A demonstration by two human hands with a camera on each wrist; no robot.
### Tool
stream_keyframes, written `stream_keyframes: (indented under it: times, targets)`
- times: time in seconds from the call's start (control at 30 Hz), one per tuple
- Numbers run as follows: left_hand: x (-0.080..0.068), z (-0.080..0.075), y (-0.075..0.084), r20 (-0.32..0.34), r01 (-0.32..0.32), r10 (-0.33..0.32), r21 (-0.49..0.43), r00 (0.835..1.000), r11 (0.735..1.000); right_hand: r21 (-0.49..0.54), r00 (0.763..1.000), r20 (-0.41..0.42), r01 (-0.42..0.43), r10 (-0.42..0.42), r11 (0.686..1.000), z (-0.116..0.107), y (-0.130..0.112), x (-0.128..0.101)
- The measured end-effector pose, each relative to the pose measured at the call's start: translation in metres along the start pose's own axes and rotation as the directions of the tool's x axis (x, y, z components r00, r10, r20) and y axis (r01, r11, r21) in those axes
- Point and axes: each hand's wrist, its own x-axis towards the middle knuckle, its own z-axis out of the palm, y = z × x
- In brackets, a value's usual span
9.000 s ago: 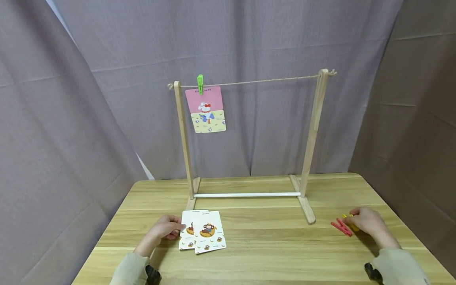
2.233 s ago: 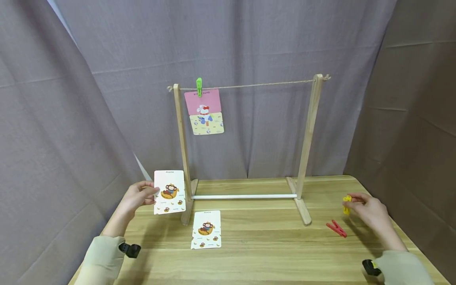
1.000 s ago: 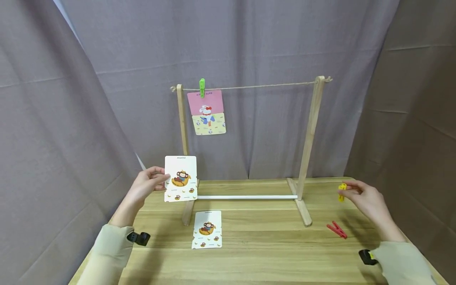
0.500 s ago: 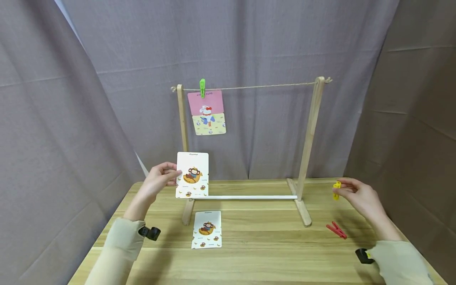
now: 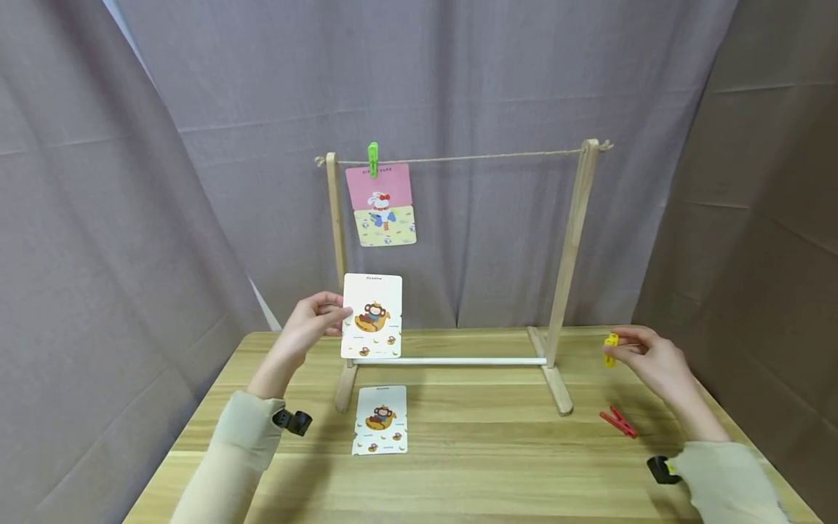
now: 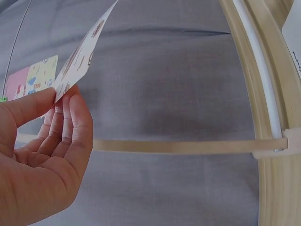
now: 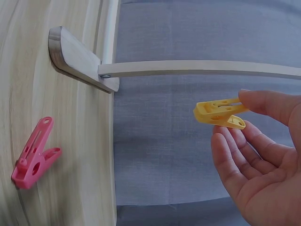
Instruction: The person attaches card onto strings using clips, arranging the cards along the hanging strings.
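Head view | wooden rack (image 5: pixel 571 240) unmoved on table (image 5: pixel 497 473) | left hand (image 5: pixel 308 327) pinches monkey card (image 5: pixel 372 316), now carried higher and rightward, before left post | right hand (image 5: pixel 644 356) pinches yellow peg (image 5: pixel 610 350), slightly raised | red peg (image 5: pixel 617 422) unmoved

Soft, even light is falling; wrist views are bending edges, and skin near the fingers (image 6: pixel 70 117) is perhaps blurring.

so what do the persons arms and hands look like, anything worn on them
Both arms wear long, loose, pale beige-green sleeves, the left sleeve and the right sleeve. A small black device sits at each cuff: left one, right one with a yellow spot. The left hand and right hand are bare, no gloves; no rings visible.
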Motion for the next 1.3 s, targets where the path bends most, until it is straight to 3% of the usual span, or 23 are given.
stream_keyframes:
  times: [0.33, 0.8, 1.3]
  targets:
    - [0.002, 0.015, 0.002, 0.024, 0.005, -0.005, -0.012, 1.000, 1.000, -0.012, 1.000, 0.024, 0.002, -0.002, 1.000, 0.002, -0.003, 0.001]
    - [0.009, 0.032, 0.002, 0.059, -0.015, 0.016, -0.022, 0.998, 1.000, -0.010, 1.000, -0.002, 0.011, -0.011, 1.000, 0.005, -0.006, -0.003]
    - [0.017, 0.050, 0.022, 0.098, -0.032, 0.037, -0.051, 0.995, 0.998, 0.000, 1.000, -0.008, 0.014, -0.014, 1.000, 0.006, -0.004, -0.005]
